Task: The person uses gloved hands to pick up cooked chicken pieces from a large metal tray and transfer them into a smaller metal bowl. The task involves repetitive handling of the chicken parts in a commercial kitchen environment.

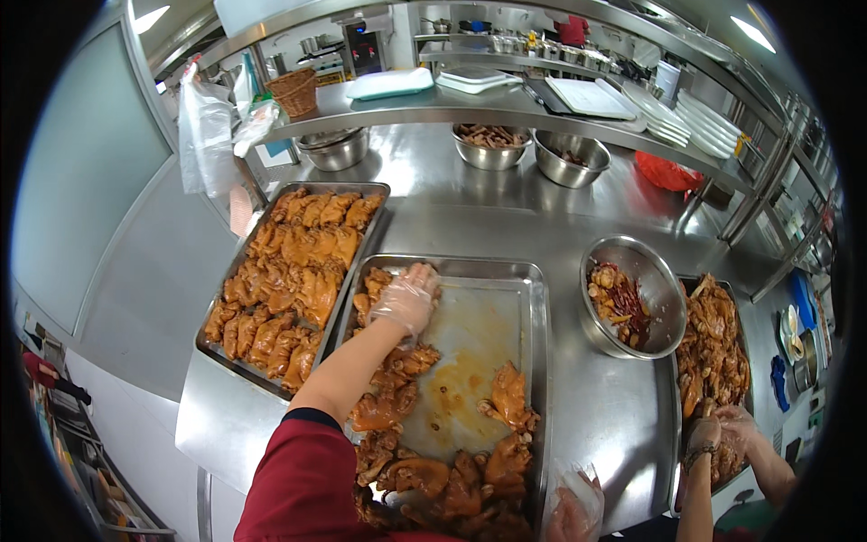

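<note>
My left hand (409,298), in a clear plastic glove, reaches palm down over braised meat pieces, seemingly pig's trotters, at the far left corner of the middle steel tray (546,318). The palm hides whether its fingers grip a piece. Glossy brown trotter pieces (386,406) run along this tray's left side and near end. One piece (509,389) lies apart from the left row, by the right wall. Sauce stains the bare tray floor. My right hand (576,507), also gloved, is beside the tray's near right corner, partly cut off; its grip is unclear.
A full tray of trotters (291,271) stands left. Rightward are a steel bowl (667,298) with dried chillies and a meat tray (714,345), where a co-worker's gloved hands (718,433) work. Bowls (489,159) stand under a shelf (433,112) bearing plates and trays.
</note>
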